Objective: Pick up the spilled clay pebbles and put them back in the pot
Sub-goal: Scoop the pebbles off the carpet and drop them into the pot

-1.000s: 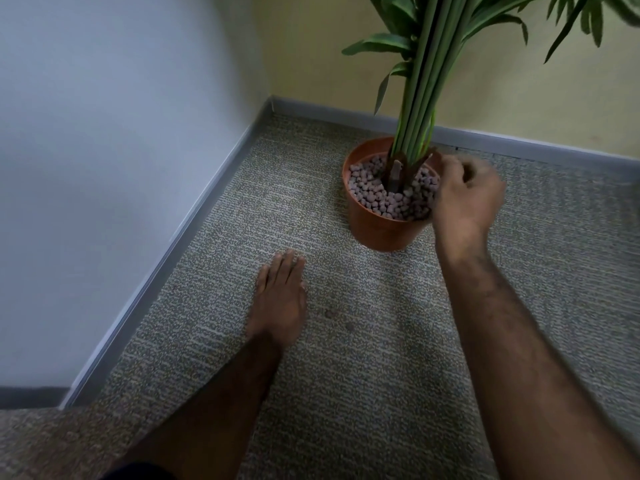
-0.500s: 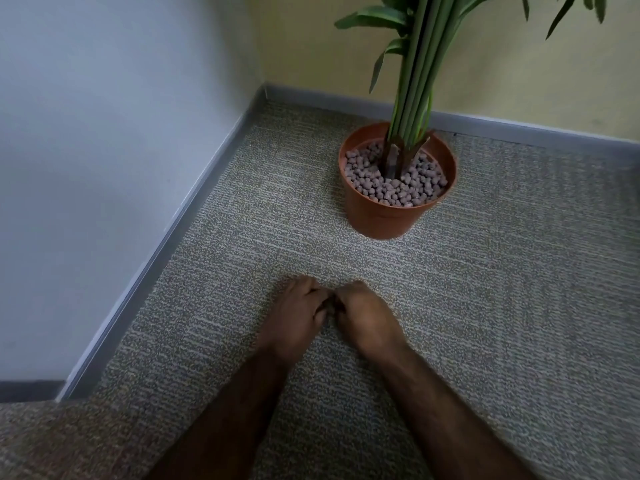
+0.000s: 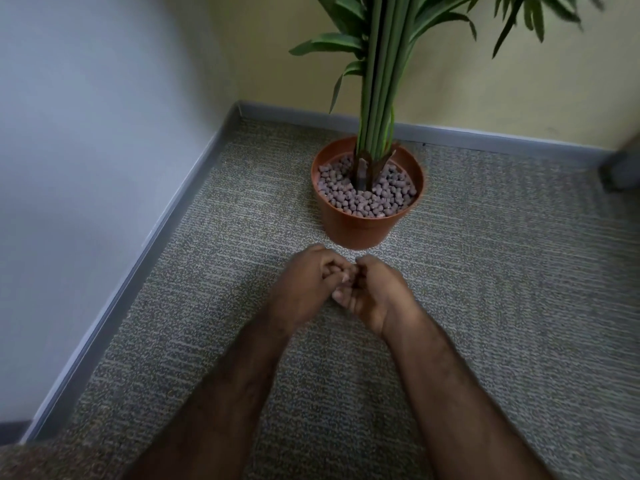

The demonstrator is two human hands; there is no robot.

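Observation:
An orange plastic pot (image 3: 360,230) stands on the carpet near the room's corner, filled around the plant stems with grey-brown clay pebbles (image 3: 367,199). My left hand (image 3: 308,282) and my right hand (image 3: 374,292) meet just in front of the pot's base, a little above the carpet. The left fingers are curled and pinched toward the right hand, which is cupped with its fingers curled in. What lies between the fingers is hidden. I see no loose pebbles on the visible carpet.
A green plant (image 3: 377,81) rises from the pot. A grey wall (image 3: 86,150) with a baseboard runs on the left, a yellow wall (image 3: 485,91) behind. A dark object (image 3: 623,164) sits at the right edge. Grey carpet (image 3: 502,289) surrounds the pot.
My right hand came down from the pot's rim to join the left on the carpet. Both hands have since lifted slightly and shifted toward the pot, staying pressed together.

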